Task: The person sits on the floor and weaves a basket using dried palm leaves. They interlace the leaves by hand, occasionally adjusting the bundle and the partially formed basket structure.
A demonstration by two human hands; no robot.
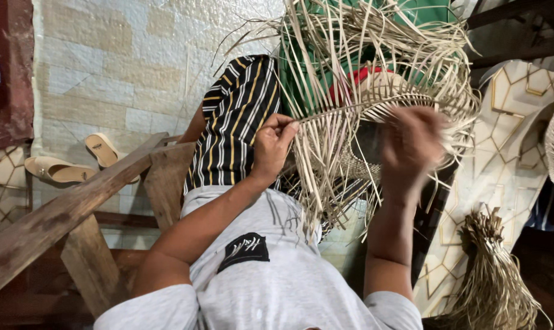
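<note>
Straw strips [350,91] fanned out in every direction from the half-woven basket [375,98] held up in front of the person, just beyond the fingertips of both hands. The likeliest trouble, as I judged it, was a strip slipping out of the weave or snapping: the strands were thin and dry-looking, many hung loose below the fingers, and a hard tug at a crossing could have cracked one or pulled its neighbours out of order. Loose ends could also have tangled, since so many crossed each other close to the fingers.

The left hand [272,143] was raised with the forearm angled up from the lap, wrist bent slightly, and its fingers [283,125] were pinched narrowly on a few strips at the woven edge. The right hand [411,143] was lifted at about the same height, forearm nearly upright, but it was blurred with motion; I could not tell whether its fingers were spread or closed, only that they were up against the strips.

Below the right fingers, well apart, a bundle of straw [491,275] lay on the patterned floor [515,122]. Far to the left of the left fingers, a pair of sandals [75,162] sat beyond a wooden beam [57,214].
</note>
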